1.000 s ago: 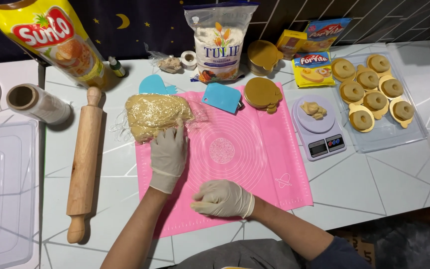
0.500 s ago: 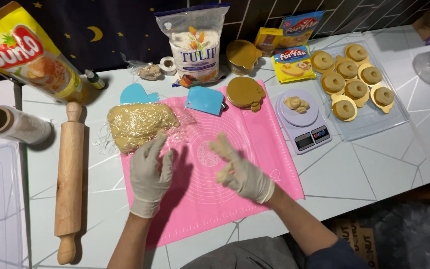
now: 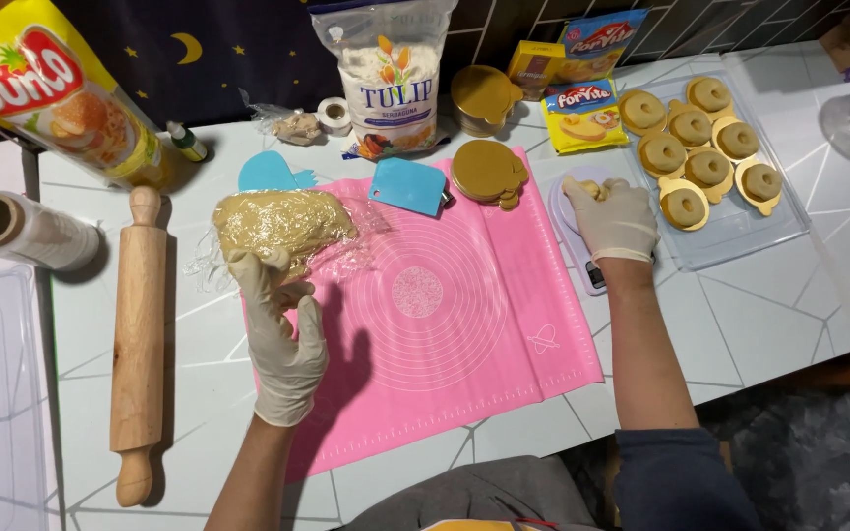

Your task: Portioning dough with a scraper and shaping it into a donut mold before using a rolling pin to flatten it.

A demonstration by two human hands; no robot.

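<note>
1. The left hand (image 3: pixel 282 334), gloved, is laid at the left of the frame with fingers fairly wide, their tips pressed on the near edge of the dough (image 3: pixel 282 224); nothing is clasped.
2. The right hand (image 3: pixel 610 218), also gloved, is curled over the scale (image 3: pixel 582 246) at right of centre – small bits of filling (image 3: pixel 592 187) are touched at its fingertips, but whether one is pinched cannot be told.
3. The dough is a flat, crumbly, pale-yellow slab on crinkled clear film (image 3: pixel 361 236), half on the pink mat (image 3: pixel 464 324). It could be torn or crumbled if pulled hard, and the film could be dragged along – it looks clingy.
4. A filling bit could be dropped or squashed; it looks soft and sticky.
5. The mat is smooth and flexible, printed with rings; it could be shifted by a sideways push.
6. The rolling pin (image 3: pixel 138 344), wooden and round, lies left of the mat – it might roll if nudged.
7. Upper right, yellow moulds (image 3: pixel 705 157) holding round pastries sit on a clear tray (image 3: pixel 740 231); a blue scraper (image 3: pixel 407 185) lies at the mat's top.
</note>
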